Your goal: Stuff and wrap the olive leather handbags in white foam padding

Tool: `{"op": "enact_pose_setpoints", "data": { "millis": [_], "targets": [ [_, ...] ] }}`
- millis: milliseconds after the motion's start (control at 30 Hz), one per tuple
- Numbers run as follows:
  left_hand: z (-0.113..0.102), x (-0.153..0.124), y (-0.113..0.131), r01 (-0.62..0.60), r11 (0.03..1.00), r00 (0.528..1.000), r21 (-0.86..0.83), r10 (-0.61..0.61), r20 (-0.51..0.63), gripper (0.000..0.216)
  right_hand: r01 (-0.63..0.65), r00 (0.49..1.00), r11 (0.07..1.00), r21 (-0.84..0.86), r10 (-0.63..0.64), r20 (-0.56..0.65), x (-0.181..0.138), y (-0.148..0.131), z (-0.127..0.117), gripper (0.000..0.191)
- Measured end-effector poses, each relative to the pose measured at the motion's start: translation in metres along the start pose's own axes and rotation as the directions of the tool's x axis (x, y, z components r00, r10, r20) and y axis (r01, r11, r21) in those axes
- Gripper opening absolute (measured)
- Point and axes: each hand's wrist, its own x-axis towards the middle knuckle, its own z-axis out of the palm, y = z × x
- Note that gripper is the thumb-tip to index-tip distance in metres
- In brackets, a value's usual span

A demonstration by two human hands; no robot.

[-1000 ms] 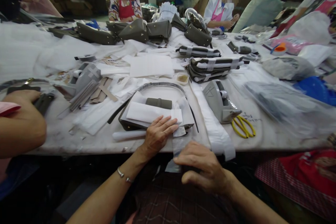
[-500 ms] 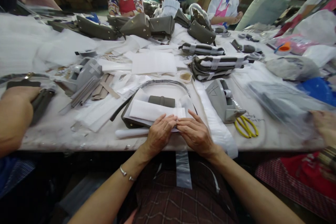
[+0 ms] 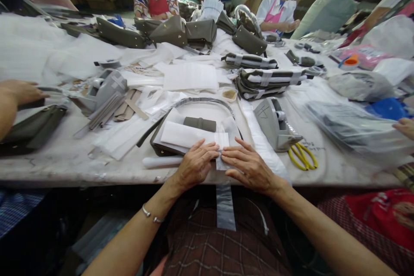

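Plainly, the fingers (image 3: 208,150) of the left hand (image 3: 194,166) and those of the right hand (image 3: 254,168) lie extended and slightly parted, tips nearly meeting at the near edge of a dark olive bag (image 3: 161,150); the right thumb stands apart. Both hands rest flat rather than grip.

The bag lies at the front of the table (image 3: 129,175), a folded white foam sheet (image 3: 186,134) on it, with clear tape (image 3: 221,139) across the sheet's right end. A wrapped handle (image 3: 203,101) arches behind. A white foam roll (image 3: 161,162) lies just left of the left hand, and a clear strip (image 3: 225,207) hangs below the table edge.

Farther right stand a gray tape dispenser (image 3: 274,127) and yellow-handled scissors (image 3: 302,156). Beyond are taped olive bundles (image 3: 271,82), more olive bags (image 3: 174,32) and a person in a red apron (image 3: 158,4).
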Motion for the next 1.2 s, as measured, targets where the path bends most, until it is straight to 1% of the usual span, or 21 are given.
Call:
{"op": "enact_pose_setpoints", "data": {
  "millis": [67,167,267,333,400,467,500,567,633,667,700,733,833,933,1033,1100,1167,1200],
  "targets": [
    [0.000,0.002,0.002,0.020,1.000,1.000,0.005,-0.020,-0.018,0.023,-0.024,1.000,0.999,0.031,0.025,-0.016,-0.002,0.001,0.004,0.023],
    [0.006,0.005,0.004,0.052,0.995,0.996,0.088,-0.045,-0.071,0.009,-0.044,0.992,0.998,0.048,0.050,-0.116,-0.004,0.003,0.019,0.019],
    [0.014,0.006,0.004,0.048,0.983,0.995,0.178,-0.032,-0.090,0.009,-0.061,0.977,0.998,0.016,0.063,-0.204,-0.003,0.005,0.032,0.020],
    [0.016,0.006,0.002,0.033,0.979,0.995,0.201,-0.014,-0.095,0.011,-0.052,0.975,0.999,-0.006,0.049,-0.215,-0.005,0.005,0.030,0.024],
    [0.017,0.005,0.001,0.018,0.979,0.995,0.203,0.002,-0.095,0.013,-0.036,0.976,0.999,-0.013,0.032,-0.216,-0.013,0.002,0.021,0.028],
    [0.017,0.004,0.001,0.008,0.979,0.996,0.201,0.011,-0.093,0.014,-0.020,0.981,1.000,0.001,0.019,-0.192,-0.027,-0.004,0.008,0.031],
    [0.017,0.004,0.001,0.008,0.979,0.996,0.202,0.010,-0.090,0.014,-0.009,0.988,1.000,0.010,0.011,-0.157,-0.036,-0.008,0.003,0.032],
    [0.017,0.004,0.001,0.012,0.979,0.996,0.204,0.006,-0.084,0.014,0.010,1.000,1.000,-0.004,-0.010,-0.026,-0.055,-0.017,-0.001,0.034],
    [0.016,0.004,0.001,0.015,0.979,0.997,0.203,0.001,-0.080,0.013,0.013,0.994,0.996,-0.083,-0.004,0.109,-0.071,-0.024,0.006,0.037],
    [0.016,0.005,0.001,0.016,0.979,0.997,0.203,0.000,-0.078,0.012,0.012,0.989,0.991,-0.135,0.008,0.147,-0.077,-0.027,0.012,0.039],
    [0.016,0.005,0.001,0.016,0.979,0.997,0.203,0.000,-0.079,0.012,0.011,0.987,0.984,-0.179,0.018,0.160,-0.080,-0.029,0.019,0.040],
    [0.015,0.005,0.001,0.017,0.979,0.997,0.203,-0.001,-0.079,0.012,0.012,0.989,0.979,-0.203,0.019,0.147,-0.081,-0.031,0.026,0.039],
    [0.015,0.006,0.001,0.017,0.978,0.997,0.208,-0.001,-0.076,0.012,0.041,0.999,0.987,-0.156,-0.038,0.023,-0.068,-0.032,0.038,0.028],
    [0.017,0.006,0.001,0.013,0.977,0.997,0.212,0.003,-0.074,0.012,0.031,0.994,0.996,-0.086,-0.040,-0.103,-0.037,-0.030,0.031,0.023],
    [0.016,0.005,0.002,0.011,0.977,0.996,0.211,0.007,-0.085,0.019,-0.072,0.986,0.993,-0.093,0.057,-0.158,-0.004,-0.016,0.017,0.024],
    [0.013,0.006,0.004,0.022,0.982,0.996,0.189,-0.004,-0.095,0.021,-0.158,0.978,0.981,-0.110,0.141,-0.152,0.013,0.000,0.014,0.019],
    [0.010,0.006,0.007,0.060,0.988,0.995,0.144,-0.047,-0.087,0.019,-0.249,0.963,0.963,-0.103,0.235,-0.130,0.023,0.017,0.016,0.013],
    [0.008,0.007,0.009,0.088,0.989,0.994,0.120,-0.079,-0.080,0.016,-0.292,0.952,0.953,-0.085,0.281,-0.121,0.026,0.024,0.018,0.014]
  ]
}}
